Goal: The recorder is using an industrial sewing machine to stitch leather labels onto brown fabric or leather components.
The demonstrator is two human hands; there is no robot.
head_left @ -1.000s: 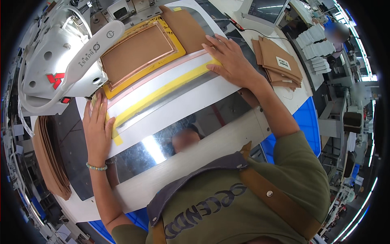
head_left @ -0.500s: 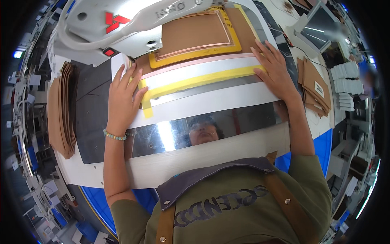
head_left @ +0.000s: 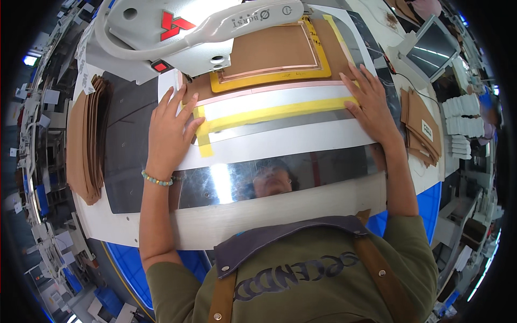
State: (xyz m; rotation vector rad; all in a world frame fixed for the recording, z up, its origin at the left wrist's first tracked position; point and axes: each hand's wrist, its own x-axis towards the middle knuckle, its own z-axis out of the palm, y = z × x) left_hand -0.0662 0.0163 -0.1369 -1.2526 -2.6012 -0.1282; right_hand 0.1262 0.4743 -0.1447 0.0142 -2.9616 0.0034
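Note:
My left hand lies on the left end of a white board, fingers extended, thumb beside a vertical piece of yellow tape. On the right end rests my right hand, its fingers apart over the corner of the brown sheet. Neither hand grips anything. The brown sheet lies flat against a pink strip along its near edge. On top of the sheet sits a yellow rectangular frame, probably a cutting die, with a copper-coloured inner edge; its upper left is hidden by the machine.
A white machine head with a grey handle bar overhangs the far left. Brown sheets are stacked at the left; more brown pieces lie at the right, near a monitor. A shiny metal plate spans the near side.
The view has shifted slightly, so most things appear a little farther right. Both hands keep their places on the board, and the yellow frame stays on the brown sheet.

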